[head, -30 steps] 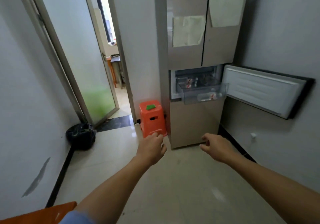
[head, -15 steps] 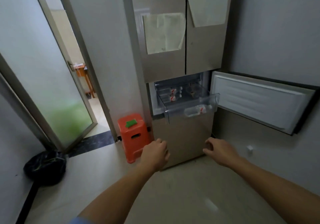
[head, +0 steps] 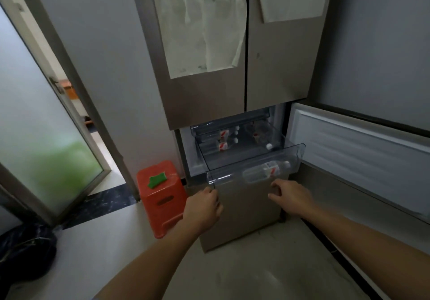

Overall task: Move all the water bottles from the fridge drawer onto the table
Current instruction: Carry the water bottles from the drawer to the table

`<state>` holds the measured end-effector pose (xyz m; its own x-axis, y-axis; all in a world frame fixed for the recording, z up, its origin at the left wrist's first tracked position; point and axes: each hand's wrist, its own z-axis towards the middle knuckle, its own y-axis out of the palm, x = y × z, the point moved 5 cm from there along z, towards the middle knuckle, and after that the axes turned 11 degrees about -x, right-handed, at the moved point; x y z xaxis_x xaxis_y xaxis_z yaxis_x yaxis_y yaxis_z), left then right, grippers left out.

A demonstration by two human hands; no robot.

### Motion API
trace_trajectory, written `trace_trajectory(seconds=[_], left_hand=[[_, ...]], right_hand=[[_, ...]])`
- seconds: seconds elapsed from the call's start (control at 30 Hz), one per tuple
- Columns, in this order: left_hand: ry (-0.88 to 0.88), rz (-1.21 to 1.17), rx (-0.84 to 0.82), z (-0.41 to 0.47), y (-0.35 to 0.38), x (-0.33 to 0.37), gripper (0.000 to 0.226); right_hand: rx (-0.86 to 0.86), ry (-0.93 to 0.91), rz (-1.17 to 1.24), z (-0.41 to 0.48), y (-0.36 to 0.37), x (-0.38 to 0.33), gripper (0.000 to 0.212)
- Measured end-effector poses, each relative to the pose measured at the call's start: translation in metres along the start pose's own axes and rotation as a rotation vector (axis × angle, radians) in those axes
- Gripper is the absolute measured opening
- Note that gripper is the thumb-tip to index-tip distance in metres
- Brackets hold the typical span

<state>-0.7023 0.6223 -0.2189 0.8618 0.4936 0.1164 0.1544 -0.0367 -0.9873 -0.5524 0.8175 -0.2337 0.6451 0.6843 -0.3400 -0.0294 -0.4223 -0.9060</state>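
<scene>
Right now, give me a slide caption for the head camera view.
Left hand and right hand reach toward the open clear fridge drawer holding water bottles.

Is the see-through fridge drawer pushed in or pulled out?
Pulled out. The clear drawer juts forward past the fridge front, and a water bottle lies at its front.

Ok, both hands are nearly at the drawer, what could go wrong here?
The clear drawer juts far out; leaning on its front could tip it. The front bottle lies on its side and may roll if jolted. The open door, close beside the right hand, could get bumped.
</scene>
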Motion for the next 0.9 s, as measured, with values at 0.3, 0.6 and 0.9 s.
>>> trace_trajectory(seconds=[0.3,0.6,0.9], left_hand=[[0.121,-0.072,-0.016,0.166,0.001,-0.03,0.024],[0.09,-0.174,-0.12,0.258,0.037,-0.011,0.023],[-0.249,-0.297,-0.166,0.298,0.068,-0.004,0.036]], right_hand=[[0.031,0.091,0.082,0.129,-0.046,0.018,0.035],[0.043,0.15,0.194,0.239,-0.072,0.07,0.032],[-0.048,0.262,0.502,0.378,-0.041,0.111,0.052]])
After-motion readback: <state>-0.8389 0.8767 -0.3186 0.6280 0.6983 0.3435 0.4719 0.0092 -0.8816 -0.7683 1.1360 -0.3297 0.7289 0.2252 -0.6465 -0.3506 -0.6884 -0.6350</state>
